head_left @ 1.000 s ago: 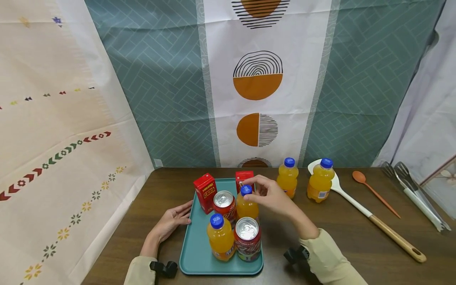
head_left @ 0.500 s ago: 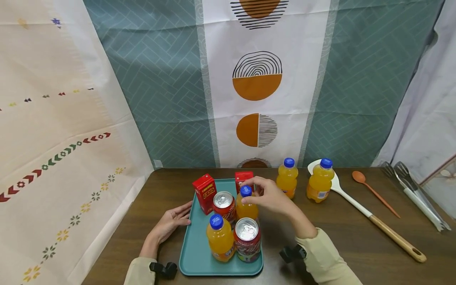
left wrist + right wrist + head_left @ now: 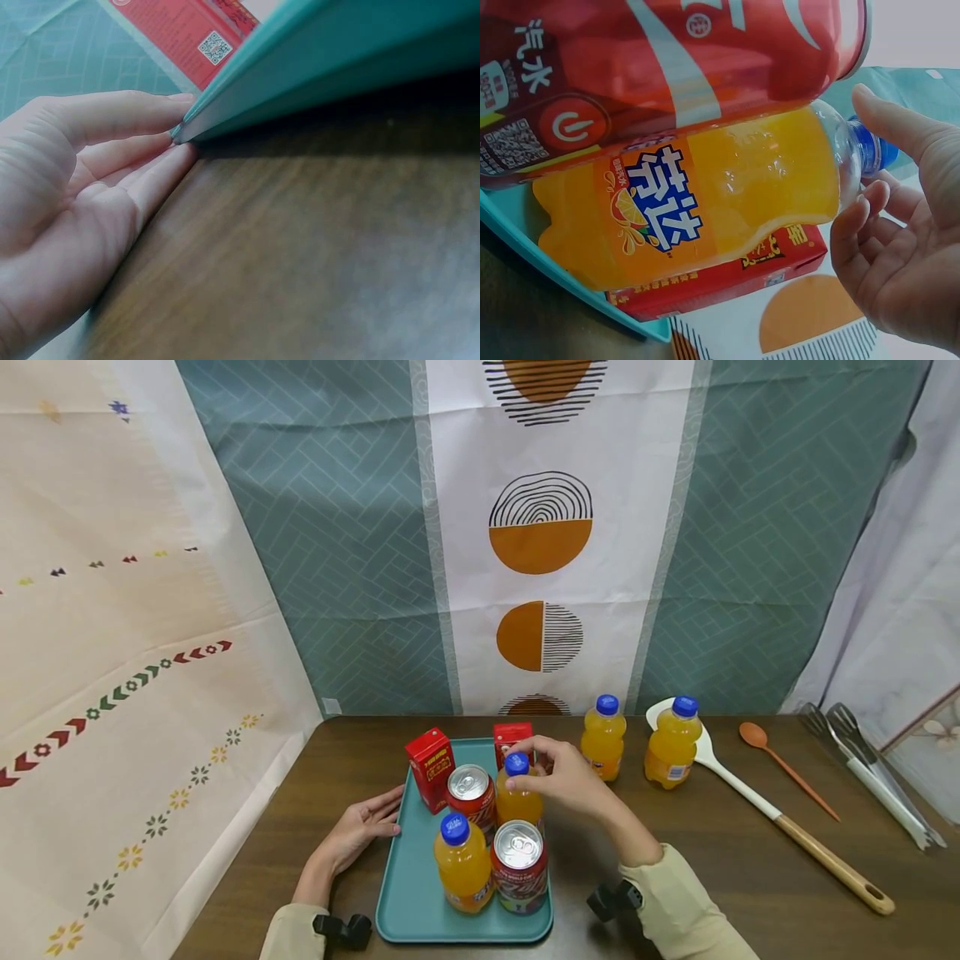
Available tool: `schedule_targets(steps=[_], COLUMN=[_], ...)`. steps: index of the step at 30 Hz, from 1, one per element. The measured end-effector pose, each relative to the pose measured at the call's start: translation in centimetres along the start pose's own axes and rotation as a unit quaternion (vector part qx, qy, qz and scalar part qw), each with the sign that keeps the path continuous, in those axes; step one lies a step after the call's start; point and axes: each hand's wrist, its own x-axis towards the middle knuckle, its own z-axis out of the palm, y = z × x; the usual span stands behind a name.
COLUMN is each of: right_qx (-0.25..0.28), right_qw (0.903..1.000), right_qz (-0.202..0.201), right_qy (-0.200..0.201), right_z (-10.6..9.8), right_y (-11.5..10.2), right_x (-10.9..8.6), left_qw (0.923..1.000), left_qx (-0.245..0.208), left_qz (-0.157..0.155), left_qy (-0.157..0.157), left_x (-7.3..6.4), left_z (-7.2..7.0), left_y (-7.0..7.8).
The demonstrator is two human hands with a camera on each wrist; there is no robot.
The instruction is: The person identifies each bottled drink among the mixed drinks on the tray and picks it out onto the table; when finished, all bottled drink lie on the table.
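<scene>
A teal tray point(image 3: 408, 902) lies on the wooden table. My left hand point(image 3: 356, 831) is at its left edge; in the left wrist view its rim sits between my thumb and fingers. My right hand point(image 3: 573, 777) holds an orange soda bottle point(image 3: 519, 802) around the neck, just under its blue cap. That bottle stands upright on the tray's right side, between a red soda can point(image 3: 667, 75) and a red drink carton point(image 3: 727, 277). Also on the tray are a second soda can point(image 3: 468, 793), another orange soda bottle point(image 3: 462, 864) and a second red carton point(image 3: 431, 768).
Two more orange soda bottles, a nearer one point(image 3: 672, 747) and one farther left point(image 3: 603, 739), stand right of the tray. A white spatula with a wooden handle point(image 3: 832, 864), an orange spoon point(image 3: 787, 768) and metal tongs point(image 3: 888, 789) lie farther right. A patterned cloth point(image 3: 375, 568) hangs behind the table.
The right wrist and forearm have shifted slightly left, while that hand stays at the bottle's neck. The left hand and the things on the tray look unmoved.
</scene>
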Motion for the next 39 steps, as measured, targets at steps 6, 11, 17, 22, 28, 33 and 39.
schedule_targets(steps=[6,11,17,22,28,33,39], right_qx=[0.006,0.012,0.011,0.007,0.005,0.006,0.015], right_qw=[0.9999,0.9996,0.9996,0.9993,0.9988,0.9977,0.9970], right_qz=[0.007,0.017,0.007,-0.007,-0.021,-0.039,-0.018], right_qy=[0.009,0.017,0.024,0.037,0.045,0.056,0.074], right_z=[0.3,0.5,0.7,0.4,0.1,-0.1,-0.6], right_y=[-0.1,-0.3,0.0,0.1,-0.3,-0.4,-0.9], right_x=[-0.1,-0.2,-0.4,-0.4,-0.4,-0.1,-0.2], left_qw=[0.9999,0.9999,1.0000,0.9999,0.9999,0.9999,0.9998], left_qx=[-0.007,-0.004,0.005,0.015,0.015,0.009,0.007], left_qz=[0.008,0.009,0.002,0.003,-0.001,0.007,0.003], left_qy=[-0.002,-0.003,0.002,0.002,0.003,0.012,0.017], left_x=[-0.3,-0.6,-0.8,-0.3,0.0,0.0,-0.2], left_z=[0.0,0.0,0.1,0.2,0.4,0.4,0.4], left_y=[-0.2,-0.3,-0.2,-0.1,0.0,0.2,0.3])
